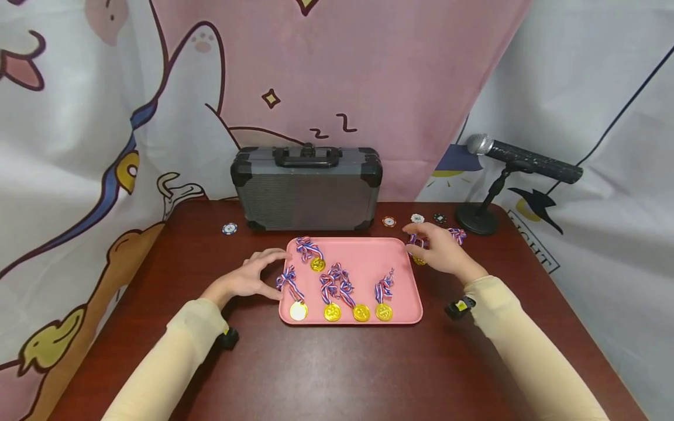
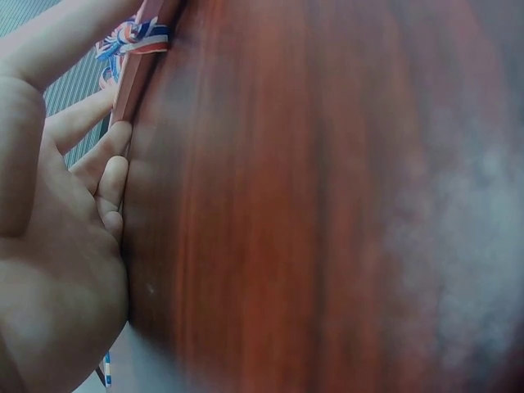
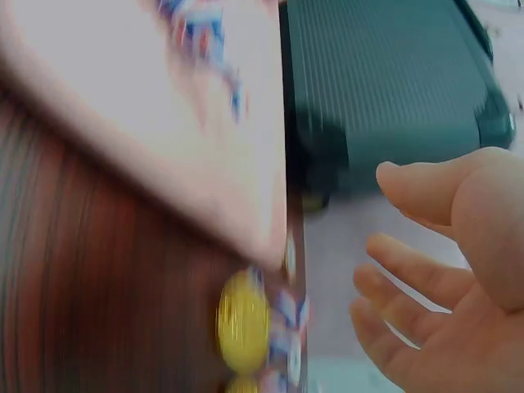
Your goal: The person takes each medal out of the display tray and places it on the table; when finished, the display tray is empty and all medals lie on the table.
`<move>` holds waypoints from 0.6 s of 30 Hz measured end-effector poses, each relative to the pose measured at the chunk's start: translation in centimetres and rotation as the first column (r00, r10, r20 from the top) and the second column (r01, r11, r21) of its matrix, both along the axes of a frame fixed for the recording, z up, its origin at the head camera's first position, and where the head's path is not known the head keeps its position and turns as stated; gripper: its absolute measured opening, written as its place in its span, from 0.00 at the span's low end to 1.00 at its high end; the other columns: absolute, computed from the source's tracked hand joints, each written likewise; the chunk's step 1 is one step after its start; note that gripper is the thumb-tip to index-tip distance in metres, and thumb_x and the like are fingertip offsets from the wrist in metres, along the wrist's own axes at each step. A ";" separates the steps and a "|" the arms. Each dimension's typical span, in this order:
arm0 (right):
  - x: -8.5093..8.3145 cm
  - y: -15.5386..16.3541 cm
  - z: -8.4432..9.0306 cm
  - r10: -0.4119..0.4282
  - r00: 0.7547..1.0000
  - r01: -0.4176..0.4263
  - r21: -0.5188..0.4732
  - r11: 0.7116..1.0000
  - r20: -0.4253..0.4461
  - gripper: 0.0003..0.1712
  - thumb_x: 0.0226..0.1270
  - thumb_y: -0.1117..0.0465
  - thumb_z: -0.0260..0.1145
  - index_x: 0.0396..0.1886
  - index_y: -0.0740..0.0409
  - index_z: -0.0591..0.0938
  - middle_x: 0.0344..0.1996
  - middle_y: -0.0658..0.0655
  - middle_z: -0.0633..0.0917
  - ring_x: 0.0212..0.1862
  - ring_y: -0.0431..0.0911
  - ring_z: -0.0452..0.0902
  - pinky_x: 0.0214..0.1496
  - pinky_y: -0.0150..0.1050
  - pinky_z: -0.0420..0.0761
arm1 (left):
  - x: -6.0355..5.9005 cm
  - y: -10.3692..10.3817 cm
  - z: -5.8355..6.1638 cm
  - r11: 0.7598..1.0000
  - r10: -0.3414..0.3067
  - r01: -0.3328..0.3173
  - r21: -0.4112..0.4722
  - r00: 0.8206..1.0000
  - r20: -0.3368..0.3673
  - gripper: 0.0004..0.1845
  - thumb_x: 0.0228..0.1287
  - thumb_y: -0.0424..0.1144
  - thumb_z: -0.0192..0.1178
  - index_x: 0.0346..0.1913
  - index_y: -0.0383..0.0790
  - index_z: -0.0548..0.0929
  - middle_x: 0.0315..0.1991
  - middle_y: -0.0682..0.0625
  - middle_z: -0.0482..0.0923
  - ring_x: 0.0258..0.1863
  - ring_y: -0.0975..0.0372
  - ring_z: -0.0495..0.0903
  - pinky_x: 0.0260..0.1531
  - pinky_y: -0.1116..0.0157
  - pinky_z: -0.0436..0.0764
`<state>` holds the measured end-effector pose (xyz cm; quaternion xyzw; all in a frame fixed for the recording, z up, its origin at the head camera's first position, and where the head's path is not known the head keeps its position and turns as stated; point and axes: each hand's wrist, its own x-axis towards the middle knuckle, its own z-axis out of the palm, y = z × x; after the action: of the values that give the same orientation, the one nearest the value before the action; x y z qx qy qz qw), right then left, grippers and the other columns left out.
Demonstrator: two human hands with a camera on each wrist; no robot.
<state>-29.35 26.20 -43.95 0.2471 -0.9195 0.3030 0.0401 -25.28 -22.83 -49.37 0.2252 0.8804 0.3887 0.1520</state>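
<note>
We look down on a dark wood bench [image 1: 337, 362]. At its centre lies a pink tray [image 1: 363, 263] holding five gold medals with red, white and blue ribbons, four lined up along its 6 o'clock edge. The left hand [image 1: 251, 276] rests on the bench at the tray's 9 o'clock side, its fingers [image 2: 105, 160] relaxed and straight against the rim, holding nothing. The right hand [image 1: 438, 250] hovers at the tray's 3 o'clock corner, its fingers [image 3: 409, 274] loosely spread and grasping nothing, above two loose medals [image 1: 419, 260] lying on the bench just beside the tray. To do this well, we judge the right hand should pinch a medal by its coin rather than its ribbon, while the left hand steadies the tray. At 12 o'clock stands a closed grey case [image 1: 306, 188]; poker chips [image 1: 388, 221] lie near it, and a microphone [image 1: 518, 159] stands at 2 o'clock.
</note>
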 end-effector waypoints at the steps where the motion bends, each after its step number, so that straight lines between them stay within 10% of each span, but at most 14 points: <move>1: 0.0 -1.1 0.0 0.027 1.000 -0.027 -0.014 1.000 0.010 0.24 0.69 0.68 0.73 0.63 0.65 0.81 0.58 0.68 0.85 0.56 0.64 0.83 0.58 0.63 0.81 | 0.0 0.0 0.0 1.000 0.001 -0.001 -0.001 1.000 -0.002 0.52 0.50 0.54 0.82 0.79 0.53 0.69 0.81 0.44 0.56 0.78 0.41 0.51 0.71 0.30 0.45; 18: -1.8 -15.8 -1.6 0.404 0.902 -0.406 -0.019 0.914 0.154 0.22 0.74 0.65 0.70 0.66 0.59 0.83 0.55 0.61 0.85 0.57 0.55 0.82 0.60 0.50 0.82 | -0.1 0.0 0.1 1.000 -0.001 0.001 0.001 1.000 0.001 0.53 0.49 0.55 0.83 0.79 0.53 0.68 0.81 0.45 0.56 0.78 0.42 0.51 0.71 0.28 0.41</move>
<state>-31.19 10.44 -45.52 0.4089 -0.8504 0.3167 -0.0967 -25.41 -22.87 -49.29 0.2254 0.8800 0.3893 0.1526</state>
